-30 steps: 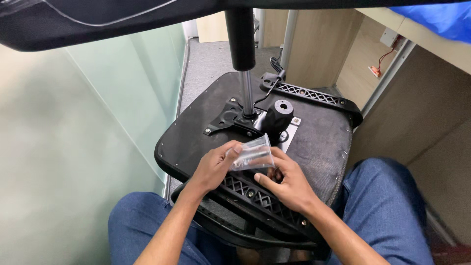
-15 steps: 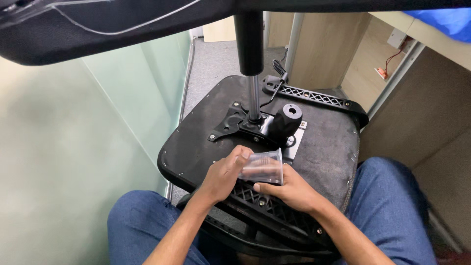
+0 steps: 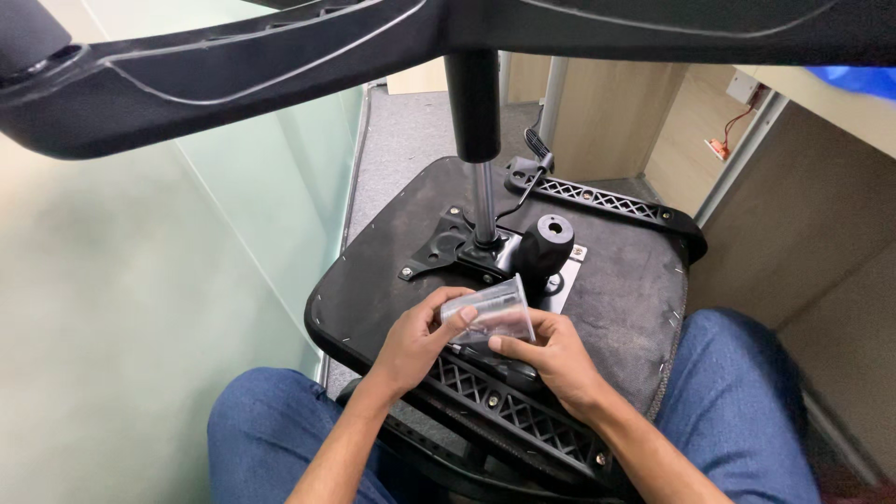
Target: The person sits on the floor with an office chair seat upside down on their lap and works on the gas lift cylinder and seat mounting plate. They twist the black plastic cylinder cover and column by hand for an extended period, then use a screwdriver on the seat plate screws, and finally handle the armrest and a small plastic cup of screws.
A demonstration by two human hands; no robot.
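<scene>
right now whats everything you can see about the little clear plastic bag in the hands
The clear plastic bag is small, see-through and crinkled, with glare on its film. It looks like thin soft plastic; whatever is inside is too faint to tell. It is held up, roughly level, just above the underside of the upturned black chair seat. The left hand pinches its left edge, and the right hand grips it from below and the right. Just beyond it stands the seat's metal mechanism with a black knob.

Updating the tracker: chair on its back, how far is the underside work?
Done: mechanism plate sits on the seat underside with the gas column in it. In hand: left hand and right hand hold a small clear plastic bag, contents unreadable. Left: can't tell which fasteners are missing.
</scene>
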